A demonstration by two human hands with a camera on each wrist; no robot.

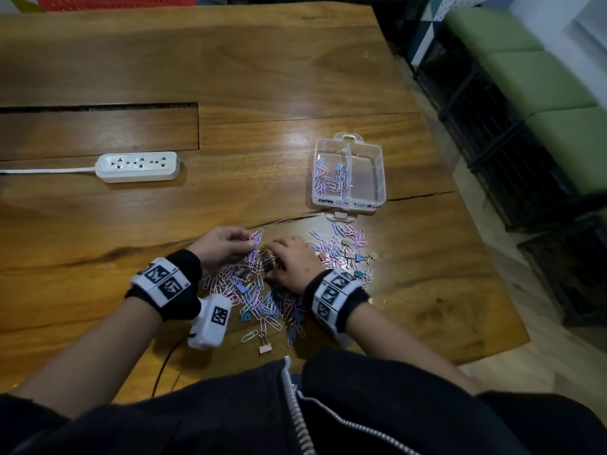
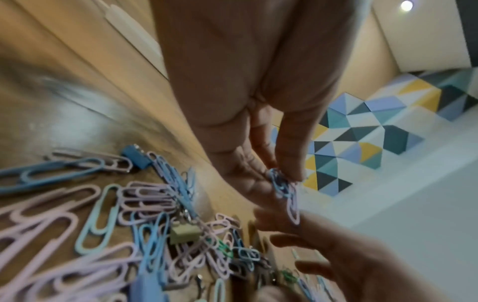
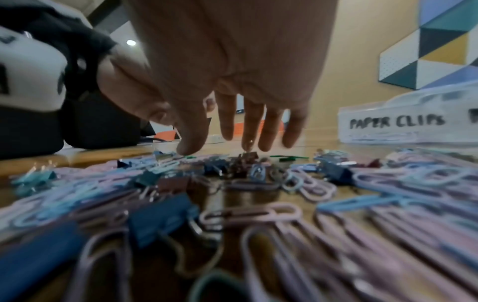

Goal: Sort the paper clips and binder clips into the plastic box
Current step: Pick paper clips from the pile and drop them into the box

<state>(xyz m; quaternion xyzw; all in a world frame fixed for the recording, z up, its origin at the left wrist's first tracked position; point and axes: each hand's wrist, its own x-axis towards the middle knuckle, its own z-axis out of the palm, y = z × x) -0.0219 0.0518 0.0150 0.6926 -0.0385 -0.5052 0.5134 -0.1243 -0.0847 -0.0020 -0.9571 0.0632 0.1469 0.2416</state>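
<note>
A heap of pink and blue paper clips mixed with small binder clips lies on the wooden table near its front edge. My left hand pinches a small bunch of pink and blue paper clips above the heap's far left side. My right hand hovers over the heap, fingers straight and pointing down, their tips just above a brown binder clip. The clear plastic box stands beyond the heap; its left compartment, labelled PAPER CLIPS, holds several paper clips.
A white power strip with its cable lies at the far left. A recessed panel is set into the table behind it. The table's right edge drops off just past the box. A pink binder clip lies alone nearest me.
</note>
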